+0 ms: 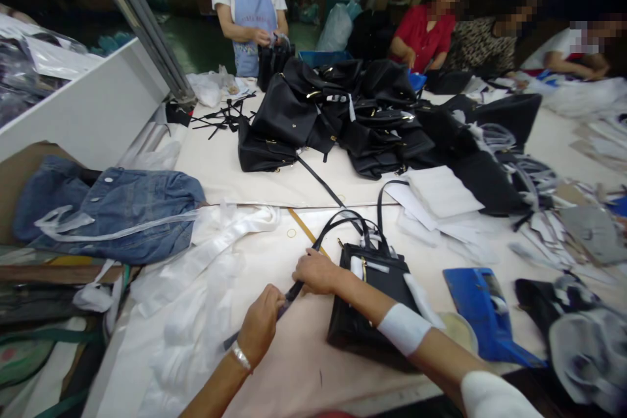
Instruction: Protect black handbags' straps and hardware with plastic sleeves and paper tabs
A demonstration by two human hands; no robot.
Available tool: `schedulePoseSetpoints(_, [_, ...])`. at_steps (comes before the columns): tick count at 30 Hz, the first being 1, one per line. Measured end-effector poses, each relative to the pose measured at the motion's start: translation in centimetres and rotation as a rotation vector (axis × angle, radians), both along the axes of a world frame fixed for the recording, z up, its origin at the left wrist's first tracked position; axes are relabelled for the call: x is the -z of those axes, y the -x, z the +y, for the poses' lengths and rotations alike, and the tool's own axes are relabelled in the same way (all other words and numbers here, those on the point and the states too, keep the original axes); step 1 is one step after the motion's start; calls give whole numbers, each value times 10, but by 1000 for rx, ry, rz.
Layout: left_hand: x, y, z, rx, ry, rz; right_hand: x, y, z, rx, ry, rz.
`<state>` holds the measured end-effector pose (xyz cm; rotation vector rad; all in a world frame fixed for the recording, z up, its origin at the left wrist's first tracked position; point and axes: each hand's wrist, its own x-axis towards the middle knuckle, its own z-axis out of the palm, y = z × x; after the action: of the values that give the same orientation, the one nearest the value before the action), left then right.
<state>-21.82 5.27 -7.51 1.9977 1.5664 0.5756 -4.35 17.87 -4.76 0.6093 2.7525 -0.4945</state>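
Observation:
A black handbag (372,300) stands on the pale work table in front of me, with two upright handles and a gold zip on its face. A long black strap (337,219) arcs from the bag toward my hands. My right hand (316,271) is closed round this strap just left of the bag. Lower and further left, my left hand (262,317) pinches the strap near its end. A dark strip sticks out below the left hand; I cannot tell whether it is the strap's own end. Wrapping in pale material shows on parts of the bag.
Black bags (289,111) lie heaped beyond the table seam. A denim garment (122,209) rests at left, white sheets (441,192) and a blue tape dispenser (477,310) at right. A metal post (142,19) rises at far left. A person in an apron (255,6) and other people work opposite.

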Motion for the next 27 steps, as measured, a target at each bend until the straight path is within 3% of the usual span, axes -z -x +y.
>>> schedulePoseSetpoints(3, [-21,-10,-19,-71,-29,-18,-21,-15,-19,-21,-35,25])
schedulePoseSetpoints(7, [-49,-34,-42,-119,-96,-55,-60,-47,-50,4,-79,125])
schedulePoseSetpoints(16, [-120,-119,-63,-83,-99,-112,-129,-142,-78,-55,-46,261])
schedulePoseSetpoints(19, [-144,-145,-61,-94,-144,-68,-144,-165,-81,1,-33,319])
schedulePoseSetpoints(22, [-159,-162,-60,-109,-174,-11,-151,-179,-84,78,-27,356])
schedulePoseSetpoints(27, [-162,-184,-62,-123,-165,-26,-148,-188,-100,133,107,411])
